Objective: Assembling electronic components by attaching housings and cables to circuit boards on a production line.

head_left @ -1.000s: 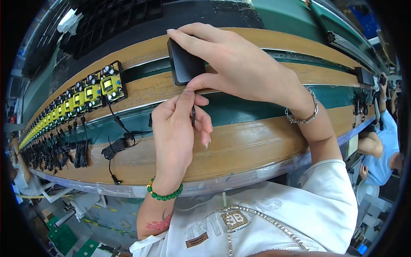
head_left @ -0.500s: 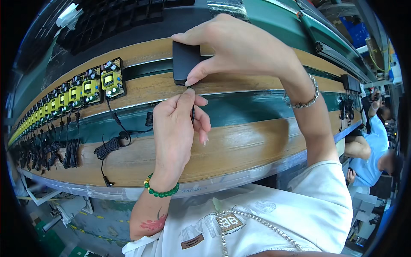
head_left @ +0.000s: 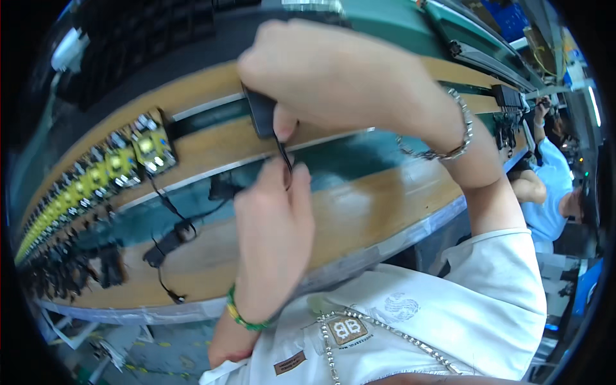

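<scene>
My right hand (head_left: 321, 74) is closed around a black rectangular power adapter case (head_left: 260, 115), its thumb on the near end and its other fingers curled over the far side. The hand covers much of the case. A black cable (head_left: 282, 153) comes out of the case's near end. Just below, my left hand (head_left: 273, 224) pinches that cable between thumb and fingers. Both hands are above the wooden rails of the work line, slightly blurred by motion. To the left stands a row of yellow-and-black circuit boards (head_left: 153, 146), with a bundled black cord (head_left: 168, 242) lying nearby.
Several more cord bundles (head_left: 70, 263) hang along the left side. A black tray (head_left: 147, 51) lies at the back left. Another black adapter case (head_left: 507, 96) sits on the rails far right, where a person in light blue (head_left: 552, 186) is beside the line.
My right hand has rolled over the case, which now tilts. My left hand has moved slightly down from the case, showing a length of cable between them. The whole view has shifted a little.
</scene>
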Tool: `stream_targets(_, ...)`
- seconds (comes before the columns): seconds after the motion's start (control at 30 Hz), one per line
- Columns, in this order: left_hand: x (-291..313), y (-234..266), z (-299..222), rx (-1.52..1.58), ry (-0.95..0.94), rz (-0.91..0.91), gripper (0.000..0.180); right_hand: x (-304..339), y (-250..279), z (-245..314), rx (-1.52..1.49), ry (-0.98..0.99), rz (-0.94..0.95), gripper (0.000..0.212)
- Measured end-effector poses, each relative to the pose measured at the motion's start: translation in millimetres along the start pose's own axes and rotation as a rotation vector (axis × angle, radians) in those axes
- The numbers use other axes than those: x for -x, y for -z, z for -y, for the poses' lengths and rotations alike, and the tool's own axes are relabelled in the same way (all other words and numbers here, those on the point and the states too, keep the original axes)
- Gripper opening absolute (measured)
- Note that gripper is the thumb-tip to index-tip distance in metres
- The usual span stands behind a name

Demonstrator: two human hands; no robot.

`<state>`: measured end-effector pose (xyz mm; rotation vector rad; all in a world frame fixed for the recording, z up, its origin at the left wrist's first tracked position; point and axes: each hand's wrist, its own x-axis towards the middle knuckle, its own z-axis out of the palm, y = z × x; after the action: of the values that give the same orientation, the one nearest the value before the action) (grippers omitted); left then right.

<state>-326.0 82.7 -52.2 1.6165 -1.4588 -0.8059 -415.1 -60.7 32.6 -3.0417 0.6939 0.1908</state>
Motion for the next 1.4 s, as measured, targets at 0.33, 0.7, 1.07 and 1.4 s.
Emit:
stream_targets(0.33, 1, 72, 55, -0.947, -0.072, -0.710, 0.043, -74, -52, -71, -0.307, -0.167, -0.516, 0.021)
stream_targets(0.7, 3, 67, 38, -0.648, -0.177, -0.561, 0.042, -90, -66, -79, -0.295, -0.035, -0.499, 0.005)
stream_targets(1.07, 5, 56, -3, 1.409, -0.053, -0.033, 0.040, 38, -19, 49, -0.384, 0.249, -0.920, 0.013)
stream_targets(1.4, 41, 47, 18, 1.473, 0.167, 0.086, 0.041, 57, -34, 33, -1.024, 0.458, -0.410, 0.038)
